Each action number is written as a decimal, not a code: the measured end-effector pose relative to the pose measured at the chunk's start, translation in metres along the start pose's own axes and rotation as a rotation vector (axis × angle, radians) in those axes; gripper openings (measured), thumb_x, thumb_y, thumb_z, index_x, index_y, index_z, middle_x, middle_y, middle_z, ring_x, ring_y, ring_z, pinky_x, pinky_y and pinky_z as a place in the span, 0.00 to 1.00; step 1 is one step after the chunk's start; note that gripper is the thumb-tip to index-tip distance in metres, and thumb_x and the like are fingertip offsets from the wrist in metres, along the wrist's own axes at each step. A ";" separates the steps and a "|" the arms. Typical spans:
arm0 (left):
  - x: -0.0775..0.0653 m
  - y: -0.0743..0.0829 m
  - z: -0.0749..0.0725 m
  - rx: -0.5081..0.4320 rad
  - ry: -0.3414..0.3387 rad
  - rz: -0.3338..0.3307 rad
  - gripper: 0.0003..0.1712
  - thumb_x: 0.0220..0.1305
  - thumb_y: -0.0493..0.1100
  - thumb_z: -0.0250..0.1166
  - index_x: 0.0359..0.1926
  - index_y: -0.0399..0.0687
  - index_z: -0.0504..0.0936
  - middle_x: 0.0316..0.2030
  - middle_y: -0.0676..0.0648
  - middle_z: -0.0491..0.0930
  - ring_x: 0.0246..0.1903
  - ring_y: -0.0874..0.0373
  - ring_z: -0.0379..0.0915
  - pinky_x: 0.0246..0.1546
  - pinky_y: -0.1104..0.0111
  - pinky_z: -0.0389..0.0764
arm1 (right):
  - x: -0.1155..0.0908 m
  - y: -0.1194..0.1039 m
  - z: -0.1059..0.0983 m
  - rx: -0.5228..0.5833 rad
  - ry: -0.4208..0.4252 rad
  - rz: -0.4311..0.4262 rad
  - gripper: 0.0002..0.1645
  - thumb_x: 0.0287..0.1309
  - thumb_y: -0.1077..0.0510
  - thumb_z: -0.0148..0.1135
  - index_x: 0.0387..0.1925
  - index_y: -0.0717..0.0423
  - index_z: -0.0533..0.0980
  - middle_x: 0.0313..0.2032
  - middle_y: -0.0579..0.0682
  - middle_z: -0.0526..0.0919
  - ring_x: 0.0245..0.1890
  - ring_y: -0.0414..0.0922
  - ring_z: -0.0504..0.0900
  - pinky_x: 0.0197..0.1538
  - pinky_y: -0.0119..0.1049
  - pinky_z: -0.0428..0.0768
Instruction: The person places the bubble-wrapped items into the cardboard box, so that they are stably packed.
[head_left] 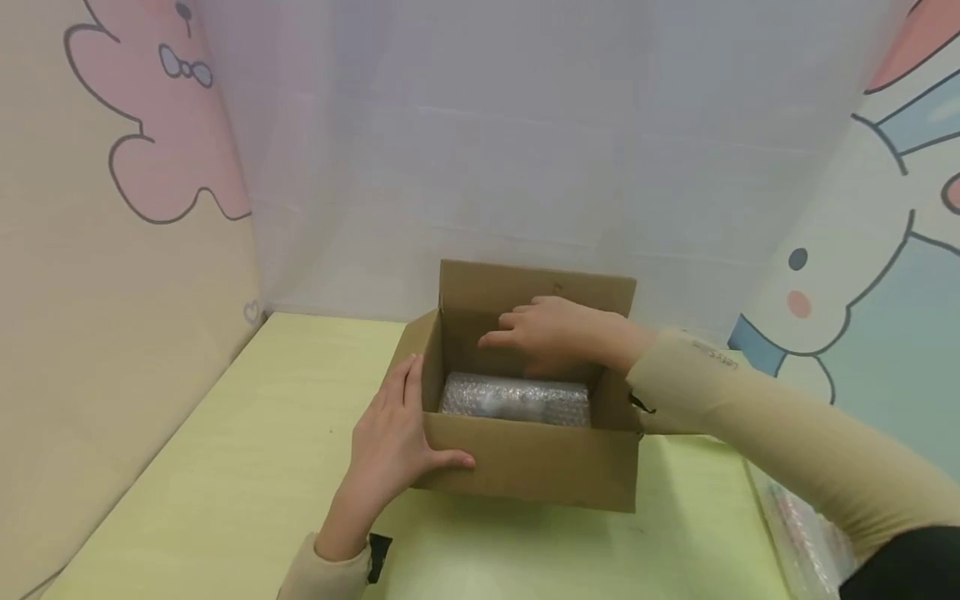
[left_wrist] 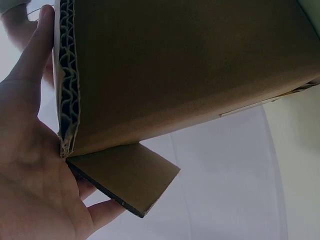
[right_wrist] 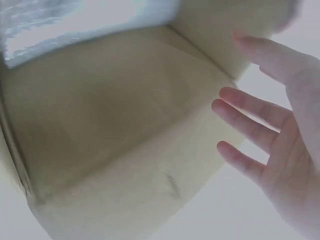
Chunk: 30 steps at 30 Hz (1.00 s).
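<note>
An open cardboard box (head_left: pixel 528 462) stands on the table, its flaps spread. My left hand (head_left: pixel 390 437) holds its near left corner, the thumb along the front flap and the fingers against the left side flap (left_wrist: pixel 130 172). Inside lies a roll-shaped item in clear bubble wrap (head_left: pixel 517 400), whose contents are hidden by the wrap. Over the back part of the box is my right hand (head_left: pixel 558 329), with nothing in it. In the right wrist view its fingers (right_wrist: pixel 247 117) are spread apart beside the back flap (right_wrist: pixel 145 200), with the bubble wrap (right_wrist: pixel 90 22) farther off.
The box sits on a pale yellow-green table (head_left: pixel 247 475). A white curtain-like backdrop (head_left: pixel 480 167) hangs behind it, with cartoon-printed panels (head_left: pixel 862 275) at both sides. Clear plastic packaging (head_left: pixel 810 542) lies at the lower right, partly behind the right arm.
</note>
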<state>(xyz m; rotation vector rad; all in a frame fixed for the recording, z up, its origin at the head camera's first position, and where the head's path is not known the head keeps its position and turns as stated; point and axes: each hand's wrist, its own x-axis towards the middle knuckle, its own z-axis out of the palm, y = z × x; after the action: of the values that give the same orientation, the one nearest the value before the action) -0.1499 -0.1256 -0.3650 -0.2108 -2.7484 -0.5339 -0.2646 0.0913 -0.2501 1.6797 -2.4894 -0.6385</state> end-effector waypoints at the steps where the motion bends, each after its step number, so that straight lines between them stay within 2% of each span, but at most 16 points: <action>1: 0.000 0.000 0.000 -0.001 -0.001 -0.001 0.84 0.21 0.75 0.77 0.75 0.38 0.47 0.72 0.39 0.55 0.69 0.43 0.59 0.62 0.53 0.73 | -0.008 -0.001 -0.006 -0.013 0.039 0.013 0.41 0.49 0.47 0.73 0.65 0.42 0.68 0.47 0.49 0.81 0.46 0.48 0.82 0.46 0.47 0.81; 7: -0.001 0.001 0.001 -0.004 0.004 -0.004 0.84 0.20 0.75 0.77 0.74 0.38 0.48 0.71 0.39 0.56 0.68 0.43 0.60 0.60 0.53 0.75 | -0.060 -0.010 -0.029 -0.005 0.220 0.121 0.40 0.50 0.47 0.73 0.65 0.44 0.69 0.50 0.48 0.82 0.48 0.49 0.82 0.51 0.47 0.80; 10: -0.001 0.000 0.001 -0.007 0.000 -0.016 0.84 0.20 0.75 0.77 0.75 0.38 0.48 0.72 0.39 0.56 0.68 0.42 0.60 0.60 0.53 0.74 | -0.086 -0.012 -0.028 0.046 0.319 0.162 0.40 0.48 0.51 0.74 0.64 0.47 0.70 0.52 0.50 0.81 0.51 0.51 0.81 0.53 0.49 0.79; 14: -0.001 0.000 -0.001 -0.011 -0.008 -0.017 0.84 0.20 0.75 0.76 0.75 0.38 0.48 0.72 0.39 0.55 0.68 0.42 0.61 0.60 0.53 0.75 | -0.122 -0.010 -0.020 0.089 0.473 0.199 0.41 0.46 0.54 0.75 0.63 0.51 0.70 0.53 0.54 0.79 0.51 0.53 0.80 0.51 0.51 0.80; 17: -0.002 -0.001 -0.001 -0.011 -0.009 -0.021 0.84 0.21 0.74 0.77 0.74 0.38 0.48 0.71 0.39 0.56 0.67 0.41 0.62 0.58 0.53 0.76 | -0.147 -0.004 -0.010 0.067 0.553 0.246 0.34 0.60 0.41 0.63 0.62 0.53 0.71 0.52 0.56 0.79 0.48 0.55 0.81 0.47 0.52 0.81; 19: -0.002 -0.002 -0.001 -0.011 -0.009 -0.024 0.84 0.21 0.74 0.77 0.74 0.38 0.48 0.71 0.39 0.56 0.67 0.41 0.62 0.58 0.53 0.76 | -0.162 0.000 -0.003 0.058 0.575 0.311 0.37 0.66 0.32 0.47 0.62 0.53 0.71 0.52 0.56 0.79 0.47 0.55 0.81 0.42 0.55 0.81; 21: -0.003 -0.003 -0.002 -0.010 -0.007 -0.025 0.84 0.20 0.74 0.77 0.75 0.38 0.48 0.71 0.39 0.56 0.67 0.41 0.62 0.58 0.52 0.75 | -0.178 0.002 0.007 0.045 0.580 0.393 0.44 0.65 0.27 0.30 0.62 0.53 0.71 0.52 0.56 0.79 0.42 0.55 0.82 0.38 0.57 0.80; 22: -0.003 -0.003 -0.002 -0.010 -0.005 -0.026 0.84 0.20 0.74 0.77 0.75 0.38 0.48 0.71 0.39 0.56 0.67 0.40 0.62 0.59 0.52 0.75 | -0.186 0.003 0.012 0.048 0.579 0.433 0.46 0.63 0.26 0.29 0.61 0.54 0.71 0.52 0.57 0.79 0.41 0.56 0.82 0.36 0.57 0.79; 24: -0.003 -0.004 -0.002 -0.010 -0.004 -0.025 0.84 0.20 0.74 0.77 0.75 0.39 0.48 0.72 0.39 0.56 0.68 0.40 0.61 0.59 0.52 0.74 | -0.203 0.003 0.022 0.067 0.547 0.530 0.42 0.63 0.27 0.41 0.62 0.54 0.70 0.54 0.58 0.77 0.43 0.59 0.81 0.35 0.61 0.79; 27: -0.003 -0.004 -0.002 -0.009 -0.003 -0.025 0.84 0.20 0.74 0.77 0.75 0.39 0.48 0.72 0.39 0.55 0.68 0.40 0.61 0.60 0.52 0.74 | -0.226 -0.001 0.041 0.124 0.500 0.663 0.38 0.58 0.41 0.65 0.63 0.58 0.69 0.55 0.62 0.75 0.48 0.64 0.77 0.45 0.64 0.76; 29: -0.003 -0.005 -0.002 -0.010 -0.004 -0.027 0.84 0.20 0.74 0.78 0.75 0.39 0.48 0.72 0.39 0.55 0.68 0.40 0.61 0.60 0.52 0.74 | -0.239 -0.006 0.057 0.162 0.469 0.750 0.40 0.50 0.52 0.73 0.63 0.61 0.68 0.56 0.65 0.74 0.53 0.67 0.73 0.51 0.64 0.72; 30: -0.003 -0.005 -0.003 -0.010 -0.005 -0.028 0.84 0.20 0.74 0.78 0.75 0.39 0.48 0.72 0.39 0.55 0.68 0.40 0.61 0.60 0.52 0.74 | -0.245 -0.009 0.065 0.179 0.456 0.790 0.41 0.48 0.54 0.73 0.63 0.62 0.68 0.55 0.67 0.73 0.54 0.68 0.71 0.52 0.65 0.70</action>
<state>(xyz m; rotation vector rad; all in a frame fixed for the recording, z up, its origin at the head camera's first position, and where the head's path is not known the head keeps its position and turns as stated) -0.1469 -0.1314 -0.3654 -0.1768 -2.7576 -0.5546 -0.1777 0.3285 -0.2710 0.6258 -2.5775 0.0484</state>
